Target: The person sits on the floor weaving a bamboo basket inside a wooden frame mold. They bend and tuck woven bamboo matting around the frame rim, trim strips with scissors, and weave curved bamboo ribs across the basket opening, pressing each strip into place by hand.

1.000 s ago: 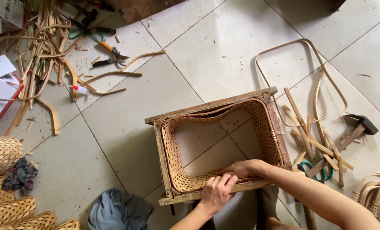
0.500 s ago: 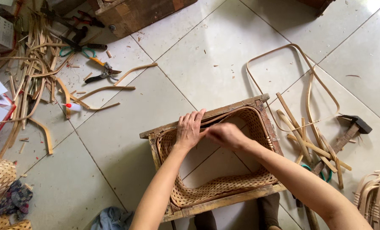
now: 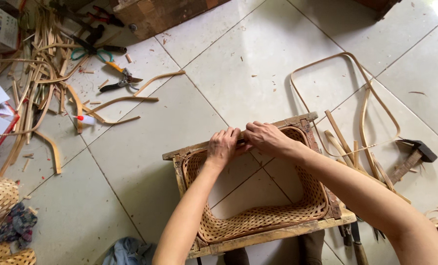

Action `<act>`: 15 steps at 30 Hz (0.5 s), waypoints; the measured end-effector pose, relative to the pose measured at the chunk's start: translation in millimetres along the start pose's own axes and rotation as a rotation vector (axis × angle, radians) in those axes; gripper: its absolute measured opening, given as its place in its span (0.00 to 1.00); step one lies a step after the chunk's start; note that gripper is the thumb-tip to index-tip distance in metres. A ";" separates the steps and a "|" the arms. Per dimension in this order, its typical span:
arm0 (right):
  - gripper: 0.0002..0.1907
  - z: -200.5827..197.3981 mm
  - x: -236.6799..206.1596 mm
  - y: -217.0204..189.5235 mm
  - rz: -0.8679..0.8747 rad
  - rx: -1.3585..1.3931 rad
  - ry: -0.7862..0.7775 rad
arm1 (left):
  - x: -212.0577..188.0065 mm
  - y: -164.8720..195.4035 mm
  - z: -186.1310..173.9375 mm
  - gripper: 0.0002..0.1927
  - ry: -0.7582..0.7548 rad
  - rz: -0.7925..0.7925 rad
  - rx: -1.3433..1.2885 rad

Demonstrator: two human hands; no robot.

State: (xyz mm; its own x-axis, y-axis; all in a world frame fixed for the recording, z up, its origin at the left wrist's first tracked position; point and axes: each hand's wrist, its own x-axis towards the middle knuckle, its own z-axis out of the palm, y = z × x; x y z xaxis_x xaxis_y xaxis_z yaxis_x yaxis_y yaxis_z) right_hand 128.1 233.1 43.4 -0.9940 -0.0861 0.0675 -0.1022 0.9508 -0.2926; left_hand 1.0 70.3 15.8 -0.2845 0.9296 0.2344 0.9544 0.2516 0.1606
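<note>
Left hand [image 3: 222,146], right hand [image 3: 266,139]: both gripping far rim | woven basket [image 3: 258,221]: likely light, springy | hold by wooden frame [image 3: 258,238].

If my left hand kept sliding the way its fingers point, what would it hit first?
The left hand points up-right along the wooden frame's far rail, so it would likely meet the right hand first; they already seem to touch there.

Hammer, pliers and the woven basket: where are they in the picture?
hammer [image 3: 421,150]: head view, on its dark metal head.
pliers [image 3: 122,81]: head view, at the joint by the orange handle.
woven basket [image 3: 258,221]: head view, on its near woven wall inside the wooden frame.
</note>
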 end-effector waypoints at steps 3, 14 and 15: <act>0.13 -2.5 -1.1 0.3 0.048 0.060 -0.046 | 3.6 -7.3 9.4 0.35 -0.069 0.045 0.011; 0.21 68.7 -26.4 -47.1 -0.081 0.164 -0.357 | 0.6 -3.5 5.5 0.27 -0.066 0.119 0.043; 0.27 70.8 -22.9 -43.3 0.110 0.375 -0.358 | -0.2 -1.4 1.8 0.27 -0.061 0.118 0.055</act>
State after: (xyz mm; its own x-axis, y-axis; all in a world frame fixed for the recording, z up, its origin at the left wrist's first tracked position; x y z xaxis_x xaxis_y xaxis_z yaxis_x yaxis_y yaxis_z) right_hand 152.5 172.9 -13.0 -0.9439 -0.1507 -0.2937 0.0615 0.7938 -0.6050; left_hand -0.1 70.3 13.8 -0.1655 0.9677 0.1901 0.9849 0.1524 0.0817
